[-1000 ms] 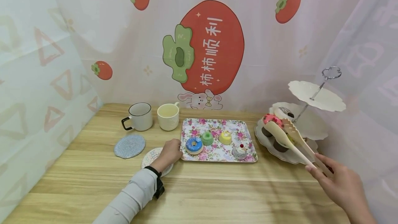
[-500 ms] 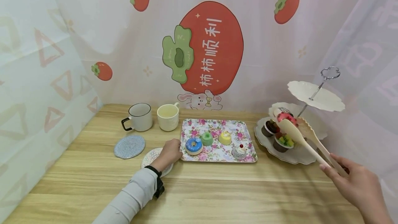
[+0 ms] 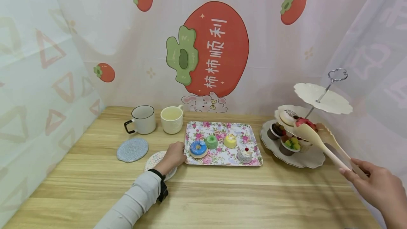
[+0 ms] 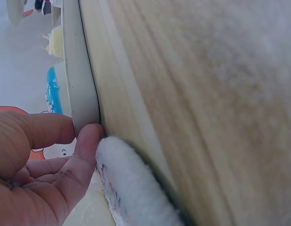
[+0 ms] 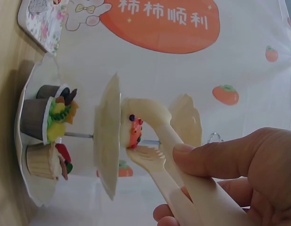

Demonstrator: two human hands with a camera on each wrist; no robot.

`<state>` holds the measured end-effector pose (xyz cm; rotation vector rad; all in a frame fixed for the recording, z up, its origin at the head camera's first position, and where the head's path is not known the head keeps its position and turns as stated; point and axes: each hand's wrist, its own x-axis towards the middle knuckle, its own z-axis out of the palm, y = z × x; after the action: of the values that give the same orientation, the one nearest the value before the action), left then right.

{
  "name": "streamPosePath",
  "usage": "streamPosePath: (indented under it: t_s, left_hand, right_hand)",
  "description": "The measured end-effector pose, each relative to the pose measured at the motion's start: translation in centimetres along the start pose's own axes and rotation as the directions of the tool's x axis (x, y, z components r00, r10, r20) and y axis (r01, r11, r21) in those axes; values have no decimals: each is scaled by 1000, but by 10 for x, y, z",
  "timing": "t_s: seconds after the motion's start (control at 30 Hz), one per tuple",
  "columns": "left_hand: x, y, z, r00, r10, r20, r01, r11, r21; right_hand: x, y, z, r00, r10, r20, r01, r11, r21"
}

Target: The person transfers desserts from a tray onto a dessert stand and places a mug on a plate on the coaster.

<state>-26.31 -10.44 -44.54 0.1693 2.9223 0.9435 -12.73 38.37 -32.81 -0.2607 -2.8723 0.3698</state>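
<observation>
My left hand [image 3: 171, 158] pinches the left edge of the flowered tray [image 3: 222, 126]; the left wrist view shows thumb and finger on its pale rim [image 4: 79, 70]. On it are a blue donut [image 3: 198, 149], a green cake [image 3: 211, 141], a yellow cake [image 3: 230, 141] and a cherry-topped cake [image 3: 245, 155]. My right hand [image 3: 378, 183] grips pale tongs [image 3: 330, 155], whose tips are around a red-topped pastry [image 3: 306, 123] at the stand's middle tier [image 5: 107, 136]. Whether the tips still squeeze it, I cannot tell.
A white donut [image 3: 288, 117] lies on the middle tier. Cupcakes [image 3: 289, 146] stand on the lower plate [image 3: 270, 146], below the top plate [image 3: 324, 98]. Two mugs [image 3: 143, 121] stand at the back left, near a blue-grey coaster [image 3: 132, 149]; a speckled coaster [image 3: 154, 160] lies by my left wrist.
My right hand and the tongs have moved right, carrying the red-topped pastry from above the lower plate to the middle tier. The lower cupcakes have come into fuller view. My left hand stays put.
</observation>
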Motion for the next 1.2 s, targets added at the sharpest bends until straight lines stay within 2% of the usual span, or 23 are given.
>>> streamPosePath:
  t_s: [0.37,0.63,0.87,1.2]
  left_hand:
    - [-1,-2,1,1000,8,-6,-8,1000,0]
    - [1,-4,2,1000,18,-10,-18,1000,3]
    - [1,-3,2,1000,19,-10,-19,1000,-14]
    - [0,-3,1,1000,14,-10,-14,1000,-3]
  right_hand:
    - [8,7,-4,997,41,60,-41,999,-4]
    - [15,11,-8,993,22,114,-18,999,-32]
    - [16,8,-8,985,38,168,-36,999,-17]
    - [13,7,-6,993,-8,118,9,1000,-10]
